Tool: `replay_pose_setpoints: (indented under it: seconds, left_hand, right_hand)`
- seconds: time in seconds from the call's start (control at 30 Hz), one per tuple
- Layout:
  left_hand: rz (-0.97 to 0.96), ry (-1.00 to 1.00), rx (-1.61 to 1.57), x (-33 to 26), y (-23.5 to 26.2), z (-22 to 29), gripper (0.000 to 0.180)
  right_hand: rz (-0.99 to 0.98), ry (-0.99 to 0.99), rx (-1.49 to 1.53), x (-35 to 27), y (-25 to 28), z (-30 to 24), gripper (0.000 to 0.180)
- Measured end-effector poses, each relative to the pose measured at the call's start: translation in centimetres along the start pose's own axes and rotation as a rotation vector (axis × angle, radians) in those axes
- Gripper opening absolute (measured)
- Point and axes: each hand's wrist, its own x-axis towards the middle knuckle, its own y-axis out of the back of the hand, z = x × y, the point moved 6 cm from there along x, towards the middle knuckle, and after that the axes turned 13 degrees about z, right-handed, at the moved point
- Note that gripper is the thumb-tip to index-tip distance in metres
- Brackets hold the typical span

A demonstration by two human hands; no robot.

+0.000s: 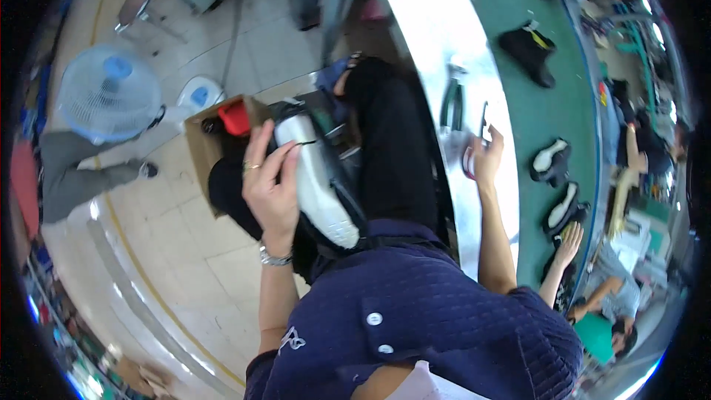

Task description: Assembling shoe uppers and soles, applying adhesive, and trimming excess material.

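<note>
On my lap lies a shoe (317, 185) with its pale underside turned up and dark upper material around the edge. My left hand (272, 189) is closed on its side, fingers near a dark strip that crosses the pale surface. My right hand (486, 157) is over the metal bench ledge (437, 37), its fingers bent around a slim tool (485, 117) with a pointed end. A red, curved part (468, 161), perhaps its handle, shows beside the thumb. Dark-handled pliers (452, 100) lie on the ledge just beyond this hand.
Beyond the ledge runs a green conveyor belt (529, 111) with several dark shoes (549, 161). Another person's hand (570, 243) reaches over it at right. By my left knee stands a cardboard box (204, 150) holding a red container (235, 118). A fan (109, 94) stands farther left.
</note>
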Motion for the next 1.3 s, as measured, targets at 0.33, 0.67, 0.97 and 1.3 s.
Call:
replay_pose_setpoints:
  seconds: [0.33, 0.67, 0.97, 1.3]
  left_hand:
    - [0.181, -0.053, 0.03, -1.9, 0.1, -0.2, 0.007]
    - [0.242, -0.048, -0.011, -2.3, -0.3, -0.4, 0.006]
    - [0.18, -0.05, 0.015, -2.4, -0.3, 0.3, 0.005]
    - [0.388, 0.035, -0.289, 1.3, 4.4, 3.4, 0.012]
  right_hand:
    - [-0.63, -0.788, 0.437, -4.4, 4.1, -1.7, 0.048]
    - [-1.608, -0.476, 0.657, -15.4, 5.3, -20.8, 0.074]
    - [-1.315, -0.336, 0.265, -16.0, 3.1, -22.2, 0.047]
    - [-0.465, -0.179, 0.064, -5.0, 4.1, -9.4, 0.032]
